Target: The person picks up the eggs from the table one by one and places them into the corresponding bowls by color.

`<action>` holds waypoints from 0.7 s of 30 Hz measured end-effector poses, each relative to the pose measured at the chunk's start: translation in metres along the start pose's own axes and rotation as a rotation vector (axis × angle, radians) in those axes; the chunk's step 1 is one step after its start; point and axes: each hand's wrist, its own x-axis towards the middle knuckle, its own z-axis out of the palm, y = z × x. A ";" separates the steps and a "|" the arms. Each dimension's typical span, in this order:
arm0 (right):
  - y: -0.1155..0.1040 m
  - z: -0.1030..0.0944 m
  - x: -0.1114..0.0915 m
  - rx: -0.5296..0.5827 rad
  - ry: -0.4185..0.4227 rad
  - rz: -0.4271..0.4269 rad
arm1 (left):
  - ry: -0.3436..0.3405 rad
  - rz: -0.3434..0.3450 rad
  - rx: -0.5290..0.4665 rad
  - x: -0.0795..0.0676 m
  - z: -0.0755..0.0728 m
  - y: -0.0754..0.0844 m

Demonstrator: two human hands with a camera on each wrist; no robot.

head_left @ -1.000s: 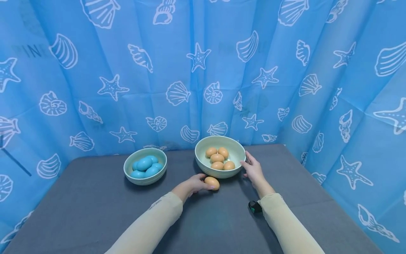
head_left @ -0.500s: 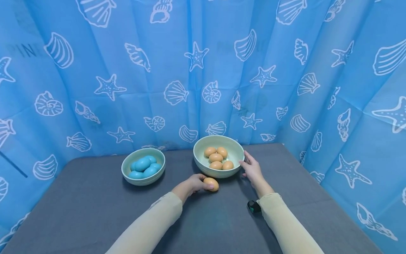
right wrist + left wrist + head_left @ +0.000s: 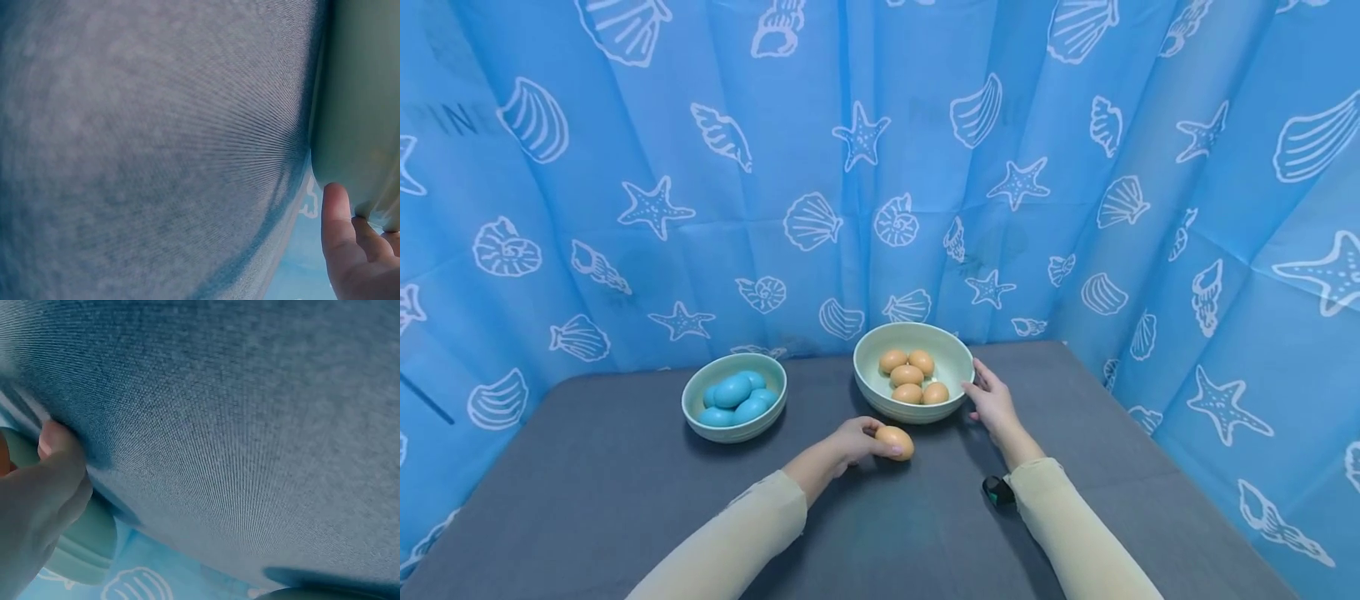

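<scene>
Just in front of the larger pale green bowl (image 3: 880, 400), my left hand (image 3: 853, 442) pinches a brown egg (image 3: 897, 444) between thumb and fingers, low over the table. In the left wrist view, only a sliver of this egg (image 3: 3, 453) shows past the fingers. Inside the larger bowl lie several brown eggs (image 3: 907, 377). At that bowl's right side, my right hand (image 3: 996, 404) holds the rim, its thumb at the near edge. The right wrist view has its fingers (image 3: 337, 215) against the bowl's outer wall (image 3: 356, 94).
To the left stands a smaller pale green bowl (image 3: 696, 421) with several blue eggs (image 3: 732, 391). A small black object (image 3: 997, 490) sits by the right cuff. The grey cloth-covered table (image 3: 587, 500) backs onto a blue seashell curtain (image 3: 737, 208).
My left hand has drawn the brown egg slightly back from the larger bowl, toward me. My right hand stays at the bowl's rim. The head view has shifted a little.
</scene>
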 end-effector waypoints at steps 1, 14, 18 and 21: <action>0.000 0.000 0.000 0.003 -0.002 0.002 | -0.005 -0.002 -0.014 -0.001 -0.001 0.000; 0.002 0.001 0.001 0.013 -0.001 -0.002 | -0.024 -0.005 -0.078 -0.011 -0.016 0.009; 0.003 0.001 0.002 0.011 0.001 -0.006 | -0.014 0.011 -0.086 -0.011 -0.020 0.017; 0.003 0.002 0.002 0.008 0.005 -0.011 | 0.003 0.046 -0.086 -0.011 -0.021 0.023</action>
